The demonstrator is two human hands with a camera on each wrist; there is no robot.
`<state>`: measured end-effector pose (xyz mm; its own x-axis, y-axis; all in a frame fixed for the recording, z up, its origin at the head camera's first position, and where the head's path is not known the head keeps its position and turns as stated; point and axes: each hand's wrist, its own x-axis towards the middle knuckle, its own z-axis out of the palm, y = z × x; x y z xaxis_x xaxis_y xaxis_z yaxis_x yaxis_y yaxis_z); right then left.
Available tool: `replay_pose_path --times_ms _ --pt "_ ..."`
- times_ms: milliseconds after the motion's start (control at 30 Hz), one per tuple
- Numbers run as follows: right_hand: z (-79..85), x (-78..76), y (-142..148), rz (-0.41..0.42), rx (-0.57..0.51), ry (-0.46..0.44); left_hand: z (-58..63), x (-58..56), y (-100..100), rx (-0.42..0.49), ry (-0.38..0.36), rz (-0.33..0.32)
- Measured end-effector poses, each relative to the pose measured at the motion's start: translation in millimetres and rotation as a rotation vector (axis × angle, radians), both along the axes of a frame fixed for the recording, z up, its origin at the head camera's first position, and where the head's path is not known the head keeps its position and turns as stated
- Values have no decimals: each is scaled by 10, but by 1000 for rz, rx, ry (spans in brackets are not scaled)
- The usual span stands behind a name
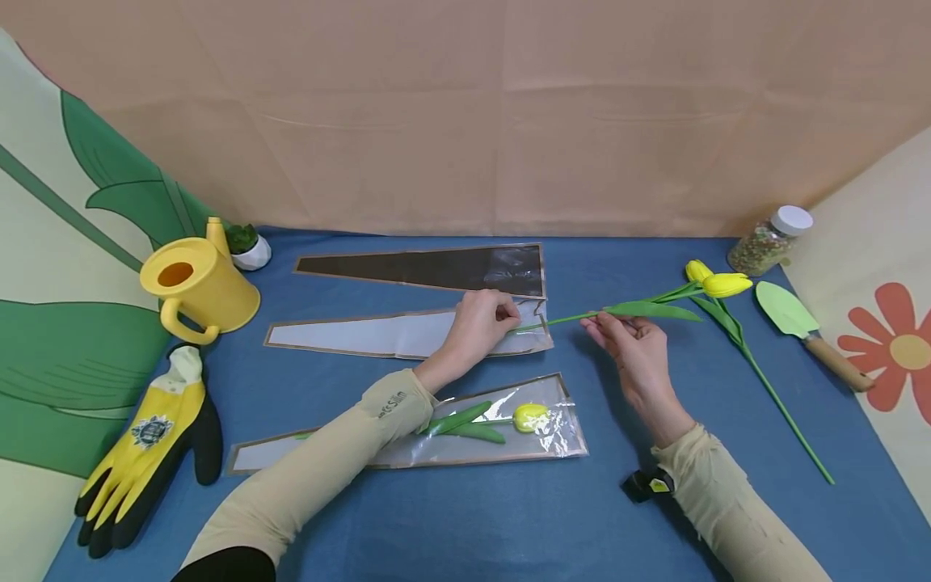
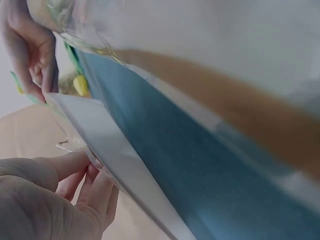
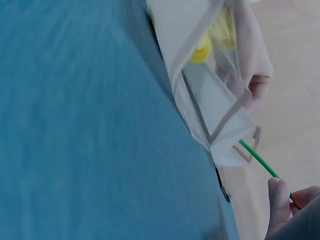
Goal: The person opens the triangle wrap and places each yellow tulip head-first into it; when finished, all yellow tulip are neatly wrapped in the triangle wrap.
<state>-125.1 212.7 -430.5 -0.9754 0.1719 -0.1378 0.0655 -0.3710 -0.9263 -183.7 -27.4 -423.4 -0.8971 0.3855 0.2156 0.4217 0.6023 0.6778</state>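
My left hand (image 1: 476, 327) pinches the upper edge of the middle flower sleeve (image 1: 364, 333), a tapered white wrapper with a brown border. In the left wrist view the thumb and fingers of the left hand (image 2: 80, 192) grip that edge. Between thumb and fingers, my right hand (image 1: 636, 356) holds a yellow tulip (image 1: 727, 284) by its green stem. Its bloom points right, and its stem tip (image 3: 242, 142) is at the wide mouth of the sleeve in the right wrist view. A second tulip (image 1: 771, 388) lies on the table, its bloom behind the held one.
Nearer me, another sleeve (image 1: 567, 440) contains a tulip (image 1: 529, 417); a dark sleeve (image 1: 414, 265) lies farther back. At left are a yellow watering can (image 1: 225, 295), small potted plant (image 1: 250, 249) and glove (image 1: 163, 420). A jar (image 1: 764, 246) and trowel (image 1: 789, 311) are at right.
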Motion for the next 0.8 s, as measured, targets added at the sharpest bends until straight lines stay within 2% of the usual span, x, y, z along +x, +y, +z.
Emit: replay_pose_path --times_ms 500,800 --pt "-84 -69 -262 9 -120 -48 31 16 13 18 55 28" --pt "-98 -98 -385 21 -120 -107 59 29 31 25 49 50"
